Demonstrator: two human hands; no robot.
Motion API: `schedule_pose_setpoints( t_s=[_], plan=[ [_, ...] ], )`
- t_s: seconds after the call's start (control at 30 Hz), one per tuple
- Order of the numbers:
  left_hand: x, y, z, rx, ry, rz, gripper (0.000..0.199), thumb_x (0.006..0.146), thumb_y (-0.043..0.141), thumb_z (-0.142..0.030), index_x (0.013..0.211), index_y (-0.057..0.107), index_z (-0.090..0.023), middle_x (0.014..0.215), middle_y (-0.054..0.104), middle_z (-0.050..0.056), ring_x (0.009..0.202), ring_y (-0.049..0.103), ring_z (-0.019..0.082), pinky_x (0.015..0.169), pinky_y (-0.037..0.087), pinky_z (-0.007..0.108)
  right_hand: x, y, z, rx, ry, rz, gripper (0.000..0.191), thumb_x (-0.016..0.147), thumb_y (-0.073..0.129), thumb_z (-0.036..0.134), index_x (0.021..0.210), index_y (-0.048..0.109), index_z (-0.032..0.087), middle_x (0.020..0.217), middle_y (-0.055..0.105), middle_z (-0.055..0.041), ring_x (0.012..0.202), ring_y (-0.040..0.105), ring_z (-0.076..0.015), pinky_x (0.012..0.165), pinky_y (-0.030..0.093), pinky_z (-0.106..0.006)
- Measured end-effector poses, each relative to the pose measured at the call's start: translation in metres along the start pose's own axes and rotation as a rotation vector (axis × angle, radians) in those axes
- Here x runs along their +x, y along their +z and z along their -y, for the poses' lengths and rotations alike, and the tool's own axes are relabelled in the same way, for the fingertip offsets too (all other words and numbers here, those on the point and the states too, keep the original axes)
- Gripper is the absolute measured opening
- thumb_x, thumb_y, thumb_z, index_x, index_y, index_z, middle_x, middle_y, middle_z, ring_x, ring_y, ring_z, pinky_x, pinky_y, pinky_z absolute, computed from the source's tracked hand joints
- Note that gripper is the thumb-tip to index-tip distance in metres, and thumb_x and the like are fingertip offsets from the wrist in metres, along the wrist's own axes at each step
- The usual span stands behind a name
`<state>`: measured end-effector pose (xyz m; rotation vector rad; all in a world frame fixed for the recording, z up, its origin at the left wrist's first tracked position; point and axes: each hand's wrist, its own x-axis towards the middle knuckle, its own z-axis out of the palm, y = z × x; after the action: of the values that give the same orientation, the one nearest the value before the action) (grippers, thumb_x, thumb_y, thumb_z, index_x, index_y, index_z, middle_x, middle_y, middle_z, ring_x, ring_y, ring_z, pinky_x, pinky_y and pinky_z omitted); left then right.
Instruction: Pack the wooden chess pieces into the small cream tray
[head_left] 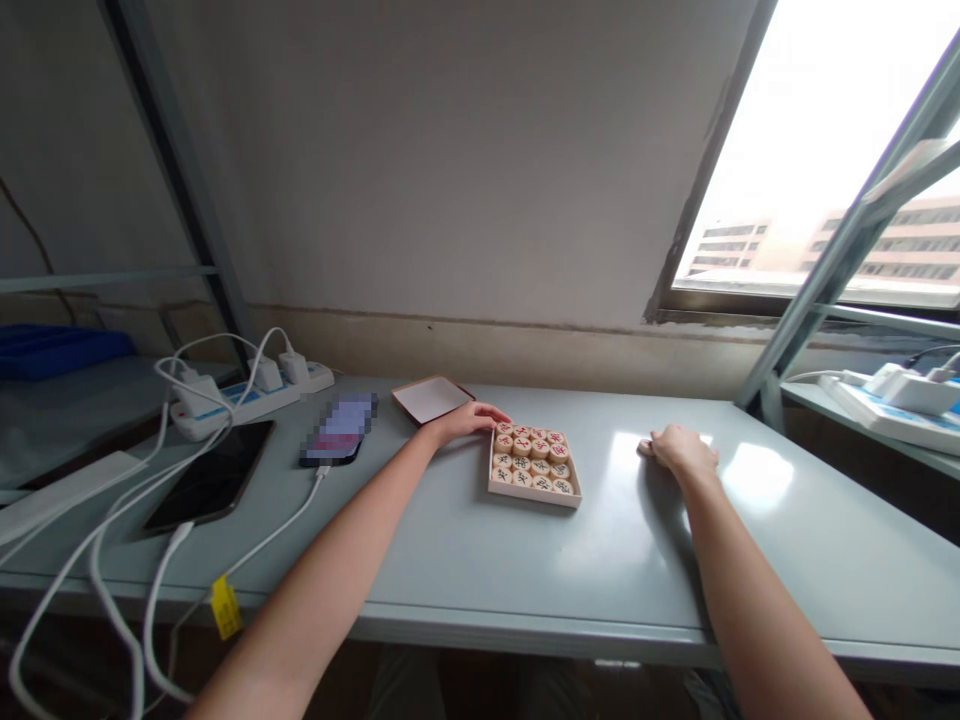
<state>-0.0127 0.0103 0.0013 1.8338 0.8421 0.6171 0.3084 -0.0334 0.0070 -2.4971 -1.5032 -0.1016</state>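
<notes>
A shallow open box [534, 495] on the table holds rows of round wooden Chinese chess pieces [540, 450], red characters in the far rows and dark ones in the near rows. My left hand [469, 420] reaches to the box's far left corner, its fingers stretched out and touching the rim or a piece there. To the right of the box, my right hand [684, 452] is low over the table with its fingers curled. A chess piece [644, 448] shows at those fingertips, partly covered by them; whether more pieces are underneath is hidden.
A box lid [433, 398] lies behind my left hand. At the left are a charging phone [341, 430], a dark tablet-like device [214, 475], looping white cables and a power strip [255, 395]. Another power strip [900, 400] sits on the right shelf. A wall [480, 350] borders the back.
</notes>
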Motion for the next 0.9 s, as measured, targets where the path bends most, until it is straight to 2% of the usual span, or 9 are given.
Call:
schedule_pose_setpoints(
  t_s=[0.1,0.3,0.47,0.63,0.77,0.9],
  plan=[
    [-0.003,0.001,-0.003,-0.005,-0.003,0.003,0.03,0.069,0.052,-0.022,0.096,0.062,-0.014,0.102,0.062,0.006,0.098,0.053,0.019,0.085,0.038,0.027,0.001,0.004,0.004,-0.057,-0.071,0.004,0.018,0.071,0.047,0.016,0.067,0.064,0.015,0.068,0.06,-0.0125,0.074,0.057,-0.0254,0.072,0.039,-0.04],
    [-0.004,0.001,-0.004,-0.005,0.001,0.0,0.03,0.068,0.052,-0.02,0.095,0.062,-0.014,0.101,0.063,0.006,0.098,0.054,0.019,0.085,0.038,0.027,-0.004,0.01,0.017,-0.067,-0.371,-0.078,0.032,0.078,0.037,0.012,0.096,0.062,0.016,0.099,0.058,-0.0118,0.093,0.052,-0.0209,0.076,0.038,-0.027],
    [-0.003,0.001,-0.004,-0.011,0.0,0.001,0.03,0.069,0.052,-0.02,0.096,0.062,-0.014,0.103,0.062,0.007,0.098,0.054,0.018,0.085,0.038,0.026,-0.011,0.011,0.034,0.044,-0.69,-0.059,0.029,0.08,0.039,0.011,0.096,0.062,0.012,0.096,0.058,-0.0114,0.089,0.053,-0.0189,0.079,0.039,-0.026],
    [-0.003,0.0,-0.002,-0.002,0.016,0.006,0.03,0.069,0.052,-0.02,0.096,0.062,-0.014,0.102,0.062,0.007,0.097,0.054,0.018,0.085,0.039,0.026,-0.028,0.004,0.057,0.203,-0.911,0.071,0.022,0.078,0.049,0.017,0.095,0.062,0.017,0.094,0.058,-0.0067,0.084,0.055,-0.017,0.075,0.042,-0.026],
    [-0.001,0.0,0.001,-0.004,0.028,0.013,0.03,0.069,0.052,-0.02,0.097,0.062,-0.014,0.103,0.062,0.007,0.097,0.054,0.018,0.086,0.038,0.026,-0.035,0.002,0.065,0.21,-0.902,0.081,0.021,0.076,0.051,0.015,0.094,0.063,0.017,0.093,0.059,-0.007,0.084,0.056,-0.0171,0.074,0.043,-0.026],
    [-0.002,0.0,0.0,-0.013,0.022,0.003,0.03,0.069,0.052,-0.02,0.097,0.062,-0.014,0.103,0.062,0.007,0.098,0.054,0.018,0.086,0.038,0.026,-0.034,-0.001,0.061,0.157,-0.841,0.073,0.018,0.078,0.05,0.023,0.087,0.065,0.018,0.086,0.06,-0.0068,0.073,0.057,-0.0167,0.067,0.044,-0.027]
  ],
)
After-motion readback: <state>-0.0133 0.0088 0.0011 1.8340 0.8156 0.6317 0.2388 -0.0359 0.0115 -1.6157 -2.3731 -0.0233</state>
